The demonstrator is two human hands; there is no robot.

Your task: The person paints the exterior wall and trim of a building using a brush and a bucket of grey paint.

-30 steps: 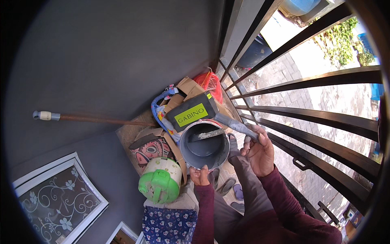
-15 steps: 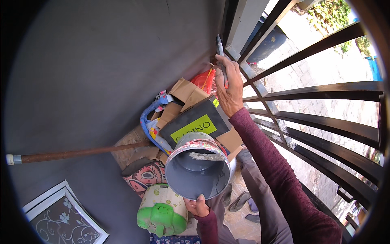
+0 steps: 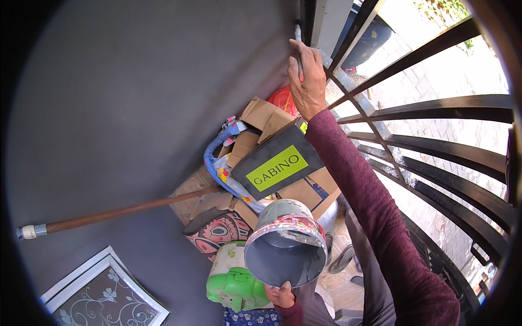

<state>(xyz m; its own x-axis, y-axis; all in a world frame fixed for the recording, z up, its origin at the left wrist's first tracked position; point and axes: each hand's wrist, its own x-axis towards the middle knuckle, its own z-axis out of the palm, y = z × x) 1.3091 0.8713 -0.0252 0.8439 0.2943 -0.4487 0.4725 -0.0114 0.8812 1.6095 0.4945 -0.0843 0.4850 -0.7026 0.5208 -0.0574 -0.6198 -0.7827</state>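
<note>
My right hand [image 3: 308, 79] is closed around a paint-smeared brush [image 3: 298, 33], its tip at the corner where the grey wall [image 3: 136, 98] meets a dark vertical frame [image 3: 308, 16]; whether it touches is unclear. My left hand [image 3: 280, 296] grips the bottom edge of a tilted bucket [image 3: 283, 261] with grey paint inside and a paint-spattered rim. Under and beyond the bucket lie flattened cardboard [image 3: 263, 117], a dark box with a bright green label [image 3: 250, 179], a red bag [image 3: 281, 98] and a blue padded tube [image 3: 217, 149].
A black metal grille [image 3: 435, 103] runs along the right, with pavement and a dark barrel [image 3: 364, 38] beyond. A rusty pole [image 3: 125, 209] leans at left above a white-framed floral pane [image 3: 106, 293]. A green-lidded container [image 3: 234, 282], sandals [image 3: 340, 258] and patterned fabric [image 3: 244, 318] are low down.
My right hand rose with the brush from beside the bucket to the upper wall corner, moving slightly higher since half a second ago. The bucket moved lower in view and tilted toward me.
</note>
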